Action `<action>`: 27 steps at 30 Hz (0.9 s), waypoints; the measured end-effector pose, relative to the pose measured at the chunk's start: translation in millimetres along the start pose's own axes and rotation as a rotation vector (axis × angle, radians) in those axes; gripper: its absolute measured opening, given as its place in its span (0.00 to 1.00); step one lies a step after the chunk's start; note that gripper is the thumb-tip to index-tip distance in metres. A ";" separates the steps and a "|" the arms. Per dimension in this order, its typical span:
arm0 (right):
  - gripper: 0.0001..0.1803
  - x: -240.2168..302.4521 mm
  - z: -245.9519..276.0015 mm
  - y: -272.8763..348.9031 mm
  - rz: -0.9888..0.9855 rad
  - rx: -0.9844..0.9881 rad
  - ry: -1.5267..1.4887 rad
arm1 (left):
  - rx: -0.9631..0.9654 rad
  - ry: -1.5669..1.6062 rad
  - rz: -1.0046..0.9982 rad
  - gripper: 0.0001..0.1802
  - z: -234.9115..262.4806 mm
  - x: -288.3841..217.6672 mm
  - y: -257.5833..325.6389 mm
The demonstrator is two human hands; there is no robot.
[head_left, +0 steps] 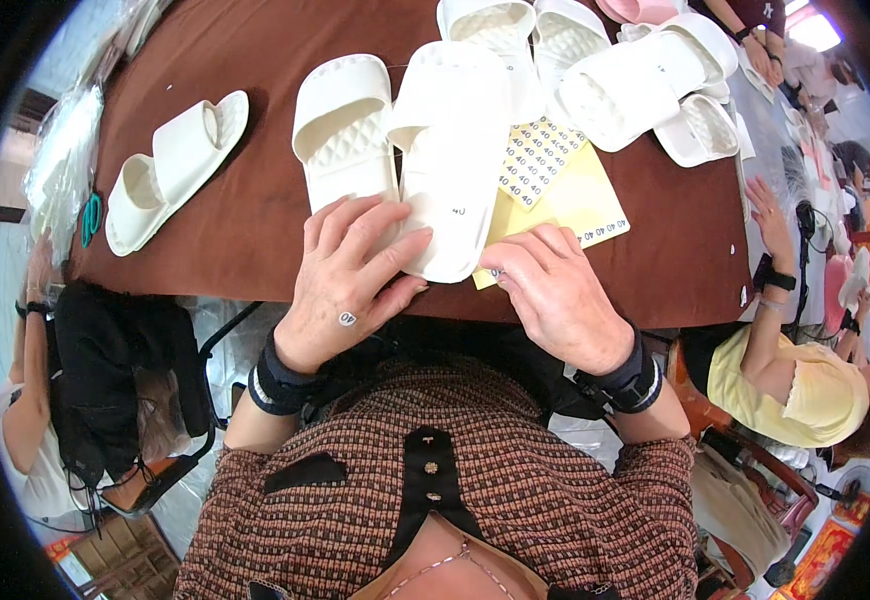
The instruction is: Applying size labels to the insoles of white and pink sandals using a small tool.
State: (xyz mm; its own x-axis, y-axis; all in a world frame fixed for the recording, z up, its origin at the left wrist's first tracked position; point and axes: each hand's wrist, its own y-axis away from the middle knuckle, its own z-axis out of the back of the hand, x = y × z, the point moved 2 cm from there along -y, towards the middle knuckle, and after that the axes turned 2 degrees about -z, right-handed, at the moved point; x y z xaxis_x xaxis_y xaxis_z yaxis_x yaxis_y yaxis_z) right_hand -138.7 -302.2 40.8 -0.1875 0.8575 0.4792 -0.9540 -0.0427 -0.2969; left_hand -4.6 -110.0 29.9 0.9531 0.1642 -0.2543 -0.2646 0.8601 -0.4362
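A pair of white slide slippers lies in front of me, the left slipper flat on the table. My left hand lies over the heels, its index finger and thumb gripping the heel edge of the right slipper. A small round sticker clings to the back of that hand. My right hand is closed, fingers curled, beside the right slipper's heel and the near edge of a yellow backing sheet. Whatever its fingertips hold is hidden. On the backing sheet lies a sheet of round printed stickers.
A brown cloth covers the table. Another white slipper pair sits at left, near teal-handled scissors. More white slippers are heaped at the far right, with a pink one behind. A person in yellow works at right.
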 end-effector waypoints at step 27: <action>0.12 -10.9 -4.7 -5.6 -0.063 0.001 -0.245 | -0.012 -0.006 0.021 0.25 -1.7 1.4 -0.3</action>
State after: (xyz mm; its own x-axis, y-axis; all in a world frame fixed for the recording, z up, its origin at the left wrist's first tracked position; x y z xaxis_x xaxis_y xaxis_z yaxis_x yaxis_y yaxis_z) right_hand -130.2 -308.9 33.4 -0.1786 0.7086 0.6826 -0.9658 0.0061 -0.2591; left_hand -3.4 -110.8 28.1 0.9481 0.1854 -0.2583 -0.2865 0.8503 -0.4414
